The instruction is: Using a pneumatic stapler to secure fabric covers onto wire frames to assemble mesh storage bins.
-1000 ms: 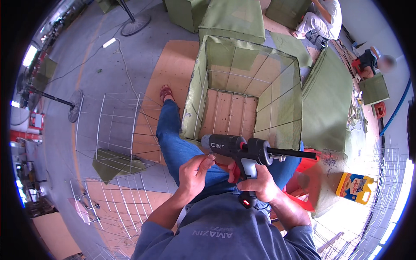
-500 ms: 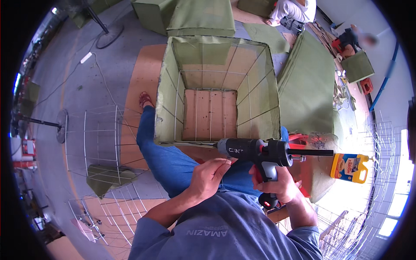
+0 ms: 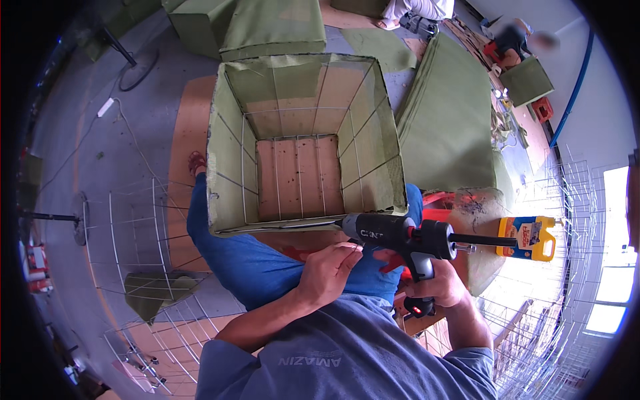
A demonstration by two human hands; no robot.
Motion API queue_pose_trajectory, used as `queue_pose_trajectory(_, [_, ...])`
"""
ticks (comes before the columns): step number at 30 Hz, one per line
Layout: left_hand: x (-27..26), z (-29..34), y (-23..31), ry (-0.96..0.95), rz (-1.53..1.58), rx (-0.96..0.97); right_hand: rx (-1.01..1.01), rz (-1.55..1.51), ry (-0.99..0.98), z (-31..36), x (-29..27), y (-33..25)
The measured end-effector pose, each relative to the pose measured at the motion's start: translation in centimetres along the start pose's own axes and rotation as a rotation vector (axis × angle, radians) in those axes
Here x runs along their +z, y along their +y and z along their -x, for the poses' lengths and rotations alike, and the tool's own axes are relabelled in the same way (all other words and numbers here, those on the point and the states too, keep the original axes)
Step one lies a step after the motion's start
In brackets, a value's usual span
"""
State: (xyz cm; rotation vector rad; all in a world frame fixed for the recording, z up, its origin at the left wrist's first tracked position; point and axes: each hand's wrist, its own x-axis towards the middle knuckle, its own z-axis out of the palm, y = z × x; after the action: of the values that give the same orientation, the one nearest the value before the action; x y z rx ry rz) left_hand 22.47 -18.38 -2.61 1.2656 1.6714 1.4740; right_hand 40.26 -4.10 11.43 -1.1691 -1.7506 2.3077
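Observation:
My right hand (image 3: pixel 443 285) is wrapped round the grip of a cordless glue gun (image 3: pixel 400 233), with a long black glue stick (image 3: pixel 483 239) jutting from its rear. The gun's nozzle points left, at the near rim of an open box (image 3: pixel 220 180) made of wire mesh and green fabric. Just below the nozzle, my left hand (image 3: pixel 327 273) has thumb and fingers pinched together; whatever lies between them is too small to make out. The box stands between my legs, open toward me, with wire bars and brown board showing at its bottom.
A yellow jug (image 3: pixel 543 241) stands at the right beside a fabric-covered block (image 3: pixel 477 213). Green fabric sheets (image 3: pixel 453 127) lie right of the box. Wire mesh frames (image 3: pixel 137 233) stand at the left, and a cable with a white power strip (image 3: pixel 105 107) crosses the floor. Two people sit farther off.
The view has shifted, so the box and surroundings sit farther left in the picture. Along the near rim, the glue gun and my left hand have moved toward the box's right corner.

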Motion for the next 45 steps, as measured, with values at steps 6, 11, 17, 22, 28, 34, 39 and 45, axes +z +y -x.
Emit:
queue_pose_trajectory(6, [0.1,-0.5,0.1,-0.041,-0.001,0.018,0.136,-0.013,-0.026,0.3,-0.8,0.8])
queue_pose_trajectory(11, [2.0,-1.5,0.4,-0.102,0.073,0.015,0.14,-0.009,0.111,2.1,-1.3,1.2])
queue_pose_trajectory(17, [5.2,-3.4,0.3,-0.153,0.136,0.042,0.115,0.093,0.262,3.9,-2.1,0.8])
queue_pose_trajectory(22, [6.8,-4.1,0.3,-0.183,0.165,0.055,0.16,0.187,0.376,4.9,-2.3,0.3])
queue_pose_trajectory(28, [7.5,-4.1,-0.1,-0.274,0.259,-0.078,0.115,0.271,0.494,4.6,0.8,-1.6])
queue_pose_trajectory(34, [6.9,-3.0,0.5,-0.147,0.337,0.066,0.047,0.292,0.6,7.2,-0.2,0.0])
queue_pose_trajectory(39, [1.2,-1.5,1.5,-0.119,0.106,0.404,-0.155,0.309,1.076,8.2,-9.3,4.6])
queue_pose_trajectory(45, [-7.1,-2.6,2.0,0.014,-0.498,0.565,-0.024,-0.337,1.211,8.3,-24.7,18.9])
